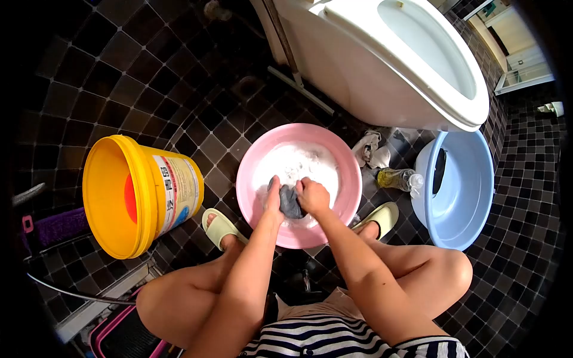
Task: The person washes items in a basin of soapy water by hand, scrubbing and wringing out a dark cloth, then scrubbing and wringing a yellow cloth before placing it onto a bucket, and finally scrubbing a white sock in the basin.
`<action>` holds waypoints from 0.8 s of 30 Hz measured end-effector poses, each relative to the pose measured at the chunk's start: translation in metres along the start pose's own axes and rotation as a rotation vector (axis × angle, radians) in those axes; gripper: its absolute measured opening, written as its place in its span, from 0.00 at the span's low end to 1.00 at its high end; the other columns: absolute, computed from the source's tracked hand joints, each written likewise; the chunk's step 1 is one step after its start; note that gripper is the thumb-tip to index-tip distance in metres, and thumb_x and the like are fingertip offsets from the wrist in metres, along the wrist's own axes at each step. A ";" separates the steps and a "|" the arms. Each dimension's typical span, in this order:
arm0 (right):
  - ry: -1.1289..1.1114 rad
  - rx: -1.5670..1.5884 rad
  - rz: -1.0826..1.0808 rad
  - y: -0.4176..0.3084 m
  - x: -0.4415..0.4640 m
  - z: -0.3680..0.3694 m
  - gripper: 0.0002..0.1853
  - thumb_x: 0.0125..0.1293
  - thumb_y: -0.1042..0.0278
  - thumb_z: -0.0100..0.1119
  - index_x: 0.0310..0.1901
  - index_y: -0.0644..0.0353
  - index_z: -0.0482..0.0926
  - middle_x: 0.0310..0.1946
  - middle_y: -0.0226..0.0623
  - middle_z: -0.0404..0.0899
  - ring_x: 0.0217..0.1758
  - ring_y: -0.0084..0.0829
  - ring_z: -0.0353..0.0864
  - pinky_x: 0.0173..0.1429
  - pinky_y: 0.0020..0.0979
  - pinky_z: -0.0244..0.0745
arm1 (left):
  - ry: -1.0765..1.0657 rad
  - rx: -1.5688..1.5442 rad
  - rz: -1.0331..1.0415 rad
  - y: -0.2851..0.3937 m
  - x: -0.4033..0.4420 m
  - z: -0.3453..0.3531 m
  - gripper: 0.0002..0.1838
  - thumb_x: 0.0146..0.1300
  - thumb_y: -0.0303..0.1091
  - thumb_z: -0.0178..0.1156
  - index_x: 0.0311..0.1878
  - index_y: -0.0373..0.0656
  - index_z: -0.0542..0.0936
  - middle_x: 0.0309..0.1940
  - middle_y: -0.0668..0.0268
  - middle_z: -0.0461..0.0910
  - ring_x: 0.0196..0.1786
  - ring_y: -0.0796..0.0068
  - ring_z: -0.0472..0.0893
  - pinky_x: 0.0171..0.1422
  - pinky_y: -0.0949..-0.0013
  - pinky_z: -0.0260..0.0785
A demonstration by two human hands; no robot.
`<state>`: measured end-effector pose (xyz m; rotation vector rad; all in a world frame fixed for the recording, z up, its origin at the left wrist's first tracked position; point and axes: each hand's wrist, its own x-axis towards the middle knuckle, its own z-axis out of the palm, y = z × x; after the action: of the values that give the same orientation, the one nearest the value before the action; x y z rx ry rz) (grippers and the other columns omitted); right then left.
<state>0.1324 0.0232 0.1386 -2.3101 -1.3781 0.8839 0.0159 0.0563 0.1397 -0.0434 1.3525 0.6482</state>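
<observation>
Between my feet a round pink basin (249, 206) holds white suds. A wet grey cloth (292, 203) is bunched up over the suds, between my two hands. My left hand (273, 197) presses against the cloth's left side, fingers together and pointing up. On the right, my right hand (313, 196) is closed in a fist around the cloth's upper right part. The underside of the cloth meets the foam, and its lower edge is partly hidden.
A yellow bucket (143, 197) lies tipped at left. To the right are a white rag (372, 150), a bottle of yellow liquid (395, 179) and a blue basin (462, 191) on its side. A white toilet (382, 71) stands behind. Green slippers (382, 219) flank the pink basin.
</observation>
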 end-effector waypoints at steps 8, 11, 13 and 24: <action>-0.059 -0.206 0.083 0.050 -0.008 0.007 0.30 0.60 0.47 0.55 0.61 0.54 0.66 0.59 0.49 0.64 0.59 0.48 0.66 0.58 0.45 0.65 | -0.033 -0.066 0.046 -0.004 0.037 -0.040 0.42 0.57 0.52 0.64 0.69 0.46 0.56 0.73 0.60 0.43 0.73 0.60 0.49 0.73 0.54 0.44; -0.289 -0.297 -0.118 0.044 -0.024 0.024 0.35 0.52 0.56 0.65 0.62 0.54 0.64 0.57 0.47 0.64 0.63 0.46 0.62 0.59 0.49 0.61 | 0.103 0.023 0.092 -0.009 0.038 -0.042 0.37 0.58 0.50 0.64 0.67 0.51 0.61 0.68 0.62 0.55 0.66 0.63 0.60 0.71 0.53 0.48; -0.453 -0.152 -0.186 0.055 -0.025 0.035 0.33 0.51 0.66 0.66 0.60 0.56 0.64 0.54 0.52 0.67 0.52 0.51 0.71 0.54 0.46 0.69 | 0.040 0.013 0.057 -0.015 0.046 -0.051 0.37 0.57 0.51 0.64 0.67 0.53 0.61 0.65 0.64 0.58 0.63 0.65 0.61 0.70 0.50 0.48; -0.292 0.750 -0.129 -0.033 -0.026 0.012 0.25 0.48 0.78 0.48 0.53 0.59 0.73 0.37 0.49 0.78 0.38 0.41 0.78 0.49 0.33 0.73 | -0.316 -0.287 -0.040 -0.011 0.066 -0.054 0.23 0.68 0.54 0.46 0.51 0.44 0.74 0.45 0.62 0.77 0.46 0.65 0.77 0.55 0.60 0.71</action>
<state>0.0932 0.0162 0.1567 -1.5521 -1.0214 1.4343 -0.0225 0.0524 0.0625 -0.1915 0.9466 0.7763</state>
